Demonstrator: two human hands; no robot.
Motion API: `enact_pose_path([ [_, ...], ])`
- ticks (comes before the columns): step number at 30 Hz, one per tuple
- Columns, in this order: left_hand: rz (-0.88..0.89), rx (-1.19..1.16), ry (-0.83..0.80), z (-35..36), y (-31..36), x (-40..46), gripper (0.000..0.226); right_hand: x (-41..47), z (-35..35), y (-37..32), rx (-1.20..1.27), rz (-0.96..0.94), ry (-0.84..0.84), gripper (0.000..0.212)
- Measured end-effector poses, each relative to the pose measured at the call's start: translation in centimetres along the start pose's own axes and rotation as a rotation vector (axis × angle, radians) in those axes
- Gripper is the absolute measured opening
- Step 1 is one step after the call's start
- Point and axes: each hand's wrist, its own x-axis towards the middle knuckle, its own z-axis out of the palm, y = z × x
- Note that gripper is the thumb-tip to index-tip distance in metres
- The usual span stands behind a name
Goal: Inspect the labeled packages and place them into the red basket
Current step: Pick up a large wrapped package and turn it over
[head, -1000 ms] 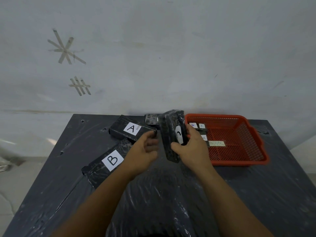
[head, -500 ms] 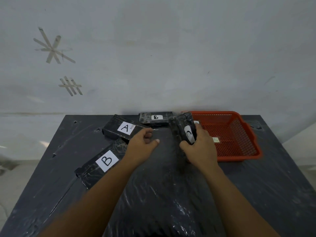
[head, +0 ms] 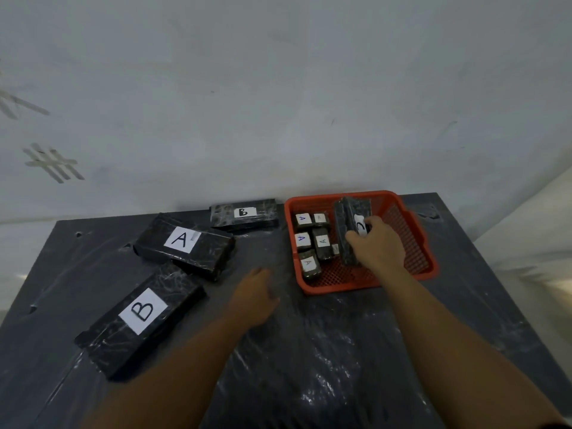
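Nearest the camera, two bare forearms reach out over the dark, plastic-wrapped tabletop [head: 356,351]. The left hand [head: 252,297] hovers low over the tabletop, blurred, its grip loose and empty. To its left lies a black package labelled B [head: 140,318], and just beyond that, touching its far end, a black package labelled A [head: 184,241]. Farther right, the right hand [head: 376,244] reaches into the red basket [head: 337,284], its grip closed around a black package marked C [head: 351,229], which stands on its long edge inside the basket. Beside it, on the basket's left side, sit several small wrapped packets labelled A [head: 309,241]. At the far edge, against the grey wall [head: 278,88], a smaller package labelled B [head: 244,213] rests left of the basket.
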Motion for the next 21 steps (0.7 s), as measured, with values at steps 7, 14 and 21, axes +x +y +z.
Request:
enact_pose_path([
  [7,-0.032,0.062,-0.084,2.9,-0.7,3.0,0.081,4.6,2.3,3.3,-0.108,0.055,-0.101,0.066],
  [14,-0.058,0.215,-0.142,5.2,-2.0,4.6,0.099,7.7,4.3,4.0,-0.113,0.007,-0.161,0.062],
  [21,-0.047,0.232,-0.099,6.0,-2.8,5.0,0.1,8.4,5.3,3.3,-0.227,-0.094,-0.193,0.06],
])
